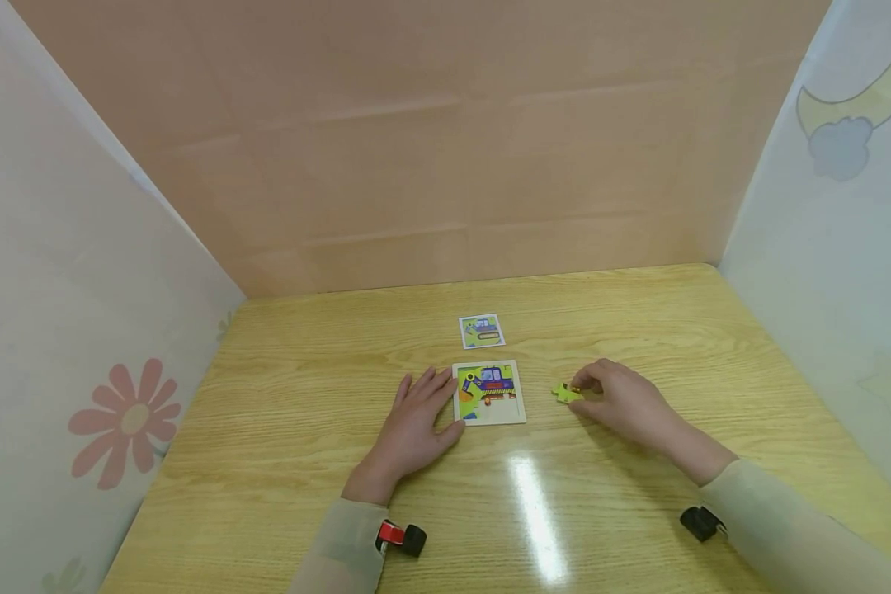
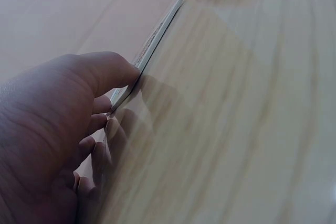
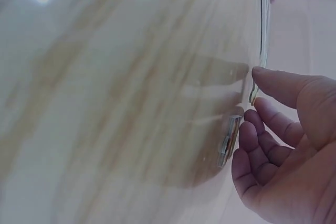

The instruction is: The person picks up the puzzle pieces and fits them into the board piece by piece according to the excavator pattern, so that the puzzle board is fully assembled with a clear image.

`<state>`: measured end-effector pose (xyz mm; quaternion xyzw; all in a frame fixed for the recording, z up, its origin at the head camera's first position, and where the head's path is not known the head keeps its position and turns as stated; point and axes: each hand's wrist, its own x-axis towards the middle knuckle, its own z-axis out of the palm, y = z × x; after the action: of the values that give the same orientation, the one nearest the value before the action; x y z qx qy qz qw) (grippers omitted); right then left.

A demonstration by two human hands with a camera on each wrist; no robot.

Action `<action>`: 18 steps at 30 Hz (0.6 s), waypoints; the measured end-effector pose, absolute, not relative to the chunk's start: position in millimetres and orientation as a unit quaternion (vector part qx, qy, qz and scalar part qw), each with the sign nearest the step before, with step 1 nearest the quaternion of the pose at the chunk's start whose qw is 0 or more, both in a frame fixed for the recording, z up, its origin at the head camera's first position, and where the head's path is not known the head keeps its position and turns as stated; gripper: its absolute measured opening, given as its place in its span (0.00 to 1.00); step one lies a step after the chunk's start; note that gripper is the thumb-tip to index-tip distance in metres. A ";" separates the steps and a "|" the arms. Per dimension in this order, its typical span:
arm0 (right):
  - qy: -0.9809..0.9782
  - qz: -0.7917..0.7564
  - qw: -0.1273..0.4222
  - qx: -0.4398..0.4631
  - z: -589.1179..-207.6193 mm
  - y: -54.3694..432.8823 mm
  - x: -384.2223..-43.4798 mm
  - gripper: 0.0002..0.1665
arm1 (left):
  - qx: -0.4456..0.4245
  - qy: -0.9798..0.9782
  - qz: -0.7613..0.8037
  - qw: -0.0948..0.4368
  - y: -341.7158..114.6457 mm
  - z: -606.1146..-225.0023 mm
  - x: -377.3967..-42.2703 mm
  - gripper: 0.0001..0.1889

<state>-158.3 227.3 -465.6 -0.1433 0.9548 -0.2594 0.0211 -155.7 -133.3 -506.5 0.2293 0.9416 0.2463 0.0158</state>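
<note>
A square jigsaw puzzle board (image 1: 520,404) with a pale frame and a purple digger picture lies on the table, its lower right part bare. My left hand (image 1: 414,425) rests flat against its left side, fingers extended and thumb at the lower left corner; the left wrist view shows the thumb (image 2: 113,71) against the board's edge. To the right of the board, my right hand (image 1: 624,400) pinches a yellow-green puzzle piece (image 1: 564,393) between thumb and forefinger. Beneath its other, curled fingers, another small piece (image 3: 228,142) lies at the tabletop in the right wrist view.
Behind the board lies a small picture card (image 1: 482,331) with the same digger in a white border. The wooden table (image 1: 327,355) meets a brown back wall (image 1: 453,165). Pale patterned walls (image 1: 37,272) stand at either side.
</note>
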 end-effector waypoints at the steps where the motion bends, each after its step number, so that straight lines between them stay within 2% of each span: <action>1: 0.954 -0.263 0.023 -0.142 -465.0 227.6 -158.6 0.17 | 0.229 0.941 0.248 0.015 -133.2 -506.4 -155.7 0.37; 18: 0.940 -0.304 -0.002 -0.158 -455.0 212.1 -163.1 0.13 | 0.229 0.941 0.246 0.023 -133.5 -507.7 -157.9 0.37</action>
<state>-163.1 212.1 -455.0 -0.1578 0.9396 -0.3038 -0.0025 -157.9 -133.5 -507.7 0.2295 0.9414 0.2462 0.0229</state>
